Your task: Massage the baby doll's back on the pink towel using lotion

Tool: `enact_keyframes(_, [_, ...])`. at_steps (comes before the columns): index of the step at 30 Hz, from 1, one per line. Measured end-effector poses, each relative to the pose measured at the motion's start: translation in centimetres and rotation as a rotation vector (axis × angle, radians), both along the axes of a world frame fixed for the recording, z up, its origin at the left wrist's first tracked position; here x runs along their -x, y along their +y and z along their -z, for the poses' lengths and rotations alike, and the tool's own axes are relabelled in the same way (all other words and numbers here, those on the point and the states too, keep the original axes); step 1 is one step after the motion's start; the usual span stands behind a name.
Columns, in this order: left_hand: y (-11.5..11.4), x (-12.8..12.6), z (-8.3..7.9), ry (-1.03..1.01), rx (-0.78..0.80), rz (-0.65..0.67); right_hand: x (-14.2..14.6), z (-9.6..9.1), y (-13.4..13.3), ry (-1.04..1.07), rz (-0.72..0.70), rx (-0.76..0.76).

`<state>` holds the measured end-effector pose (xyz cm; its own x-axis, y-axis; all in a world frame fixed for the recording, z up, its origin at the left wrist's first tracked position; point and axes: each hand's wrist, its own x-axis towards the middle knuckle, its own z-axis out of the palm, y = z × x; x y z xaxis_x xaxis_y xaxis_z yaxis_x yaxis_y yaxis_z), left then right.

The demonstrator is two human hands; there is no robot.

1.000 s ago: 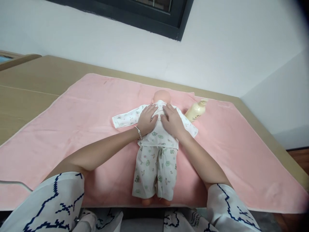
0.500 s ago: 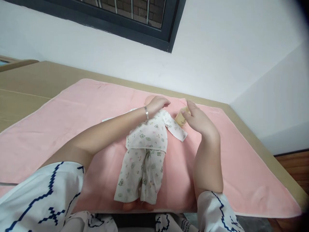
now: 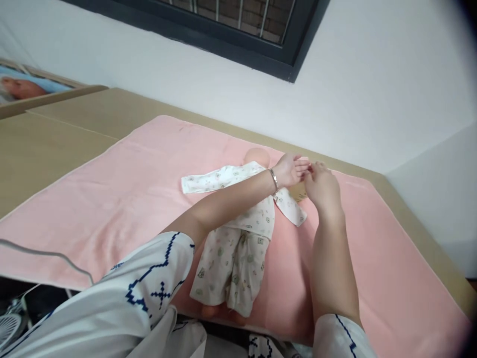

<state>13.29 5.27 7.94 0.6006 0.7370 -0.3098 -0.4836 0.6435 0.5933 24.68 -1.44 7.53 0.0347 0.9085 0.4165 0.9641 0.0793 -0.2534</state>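
My left hand (image 3: 293, 170) is open, palm turned up, fingers stretched to the right. A silver bracelet (image 3: 274, 180) circles its wrist. My right hand (image 3: 323, 188) meets the left fingertips with its fingers loosely bent; nothing shows in it, though its palm is hidden. Beneath the two hands a pale yellow container (image 3: 298, 191) with dark print is partly covered. On the pink mat lies a doll dressed in a white patterned top (image 3: 257, 219) and matching trousers (image 3: 231, 266). The doll's head (image 3: 257, 157) is toward the wall, and my left forearm crosses its body.
The pink mat (image 3: 122, 194) covers much of the wooden table (image 3: 55, 149). Behind stands a white wall (image 3: 223, 99) with a dark window frame (image 3: 276, 57). A grey cable (image 3: 48, 252) runs at the lower left, above a small fan (image 3: 9, 325). A wood-framed picture (image 3: 30, 89) is at far left.
My left hand has moved right, from over the doll's upper body to my right hand, and turned palm up. Right fingers have bent toward it. The camera view has swung left.
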Motion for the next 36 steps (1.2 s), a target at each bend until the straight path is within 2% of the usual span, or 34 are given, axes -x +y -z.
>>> enact_keyframes(3, [-0.1,2.2,0.3,0.021,0.018,0.045,0.8,0.4,0.0,-0.092,0.111,-0.027])
enact_keyframes(6, [0.0,5.5,0.5,0.012,-0.002,0.060,1.6,0.3,-0.2,-0.130,0.207,-0.004])
enact_keyframes(10, [0.4,9.8,0.8,-0.001,0.003,0.026,2.4,-0.1,-0.1,-0.142,0.370,0.018])
enact_keyframes(13, [0.3,12.1,1.0,-0.015,0.039,-0.027,2.6,-0.7,0.2,-0.121,0.456,0.100])
enact_keyframes(17, [-1.1,13.5,0.3,-0.071,0.043,-0.051,2.4,-1.4,0.5,-0.120,0.455,0.152])
enact_keyframes(23, [-3.4,13.9,-1.1,-0.060,0.004,-0.022,3.3,-1.8,0.6,-0.098,0.473,0.161])
enact_keyframes(26, [-3.9,13.9,-0.9,-0.002,-0.016,-0.049,3.8,-1.9,0.2,0.008,0.407,0.143])
enact_keyframes(28, [-4.2,13.8,-0.7,0.026,-0.029,-0.070,4.7,-1.8,-0.7,0.085,0.314,0.066])
enact_keyframes(32, [-5.3,13.3,-0.8,0.042,-0.039,-0.076,8.7,-0.9,-3.4,0.186,-0.050,-0.126])
enact_keyframes(34, [-6.1,13.1,-1.2,-0.005,-0.020,-0.070,11.3,-0.1,-4.8,0.255,-0.247,-0.081])
enact_keyframes(36, [-6.8,13.4,-1.9,-0.068,-0.013,-0.063,13.7,0.7,-6.0,0.229,-0.441,-0.046])
